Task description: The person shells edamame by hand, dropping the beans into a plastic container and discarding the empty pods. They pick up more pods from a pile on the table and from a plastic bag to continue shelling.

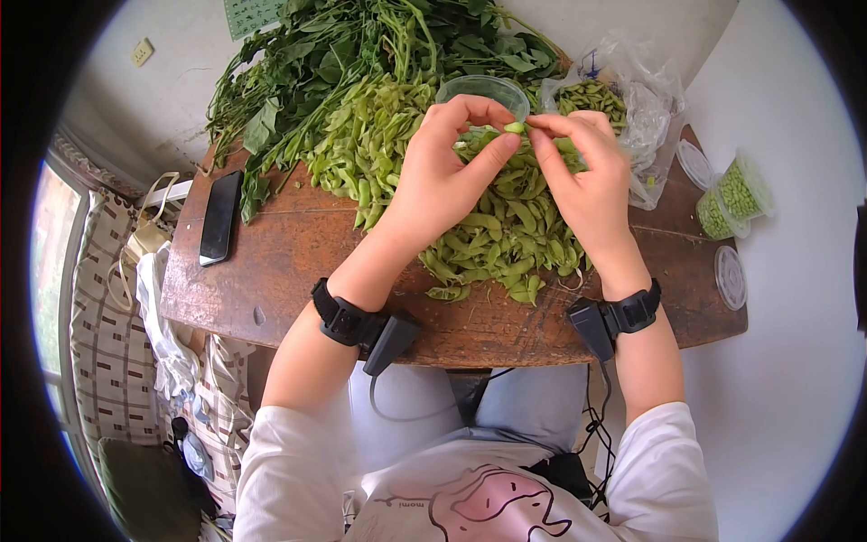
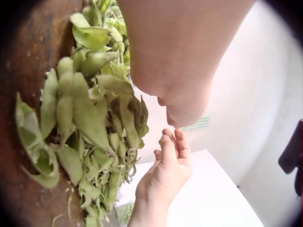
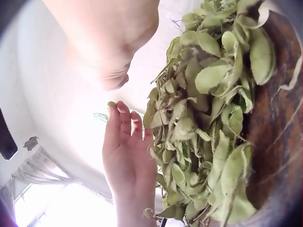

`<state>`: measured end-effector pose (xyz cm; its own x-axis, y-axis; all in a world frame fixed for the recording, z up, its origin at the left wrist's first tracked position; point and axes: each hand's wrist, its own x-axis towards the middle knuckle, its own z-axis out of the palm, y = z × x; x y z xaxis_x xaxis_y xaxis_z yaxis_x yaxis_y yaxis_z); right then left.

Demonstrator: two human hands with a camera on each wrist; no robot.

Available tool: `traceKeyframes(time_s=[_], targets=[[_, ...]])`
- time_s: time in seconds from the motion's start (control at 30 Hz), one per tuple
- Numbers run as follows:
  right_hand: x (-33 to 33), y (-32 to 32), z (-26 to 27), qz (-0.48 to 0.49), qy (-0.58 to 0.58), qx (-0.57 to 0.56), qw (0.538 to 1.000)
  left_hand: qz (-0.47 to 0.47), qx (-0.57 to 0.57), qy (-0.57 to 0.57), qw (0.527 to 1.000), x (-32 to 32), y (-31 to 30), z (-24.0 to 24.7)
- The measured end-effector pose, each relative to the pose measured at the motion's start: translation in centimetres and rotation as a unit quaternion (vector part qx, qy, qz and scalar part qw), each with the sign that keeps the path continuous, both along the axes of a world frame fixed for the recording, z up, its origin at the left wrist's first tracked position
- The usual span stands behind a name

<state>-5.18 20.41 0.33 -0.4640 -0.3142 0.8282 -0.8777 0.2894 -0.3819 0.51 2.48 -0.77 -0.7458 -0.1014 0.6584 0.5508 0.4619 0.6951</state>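
Between the thumb and fingers of the left hand [image 1: 442, 172] a small green pod or bean [image 1: 514, 127] is pinched, over a heap of pods [image 1: 515, 226]. The right hand [image 1: 587, 176] meets it from the other side, thumb and forefinger together at the pod's end; whether it grips anything there is too small to tell. Behind the hands stands a clear round tub [image 1: 483, 88], partly hidden. In the right wrist view a bit of green [image 3: 111, 103] shows at the left hand's [image 3: 130, 165] fingertips.
Leafy stalks [image 1: 334, 54] and more pods [image 1: 370, 126] lie at the back left. A phone [image 1: 220, 219] rests at the left. On the right are a plastic bag [image 1: 646, 99] with pods, tubs of shelled beans [image 1: 739, 191] and lids [image 1: 731, 277].
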Motion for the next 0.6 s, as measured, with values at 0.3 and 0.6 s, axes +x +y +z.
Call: traceKeyframes(time_s=[0.3, 0.6], targets=[[0.11, -0.06, 0.36, 0.071, -0.020, -0.030, 0.997, 0.031, -0.041, 0.025, 0.998, 0.11, -0.15, 0.16], [-0.07, 0.16, 0.39, 0.048, 0.029, -0.020, 0.998, -0.012, 0.064, 0.011, 0.998, 0.01, -0.13, 0.26]])
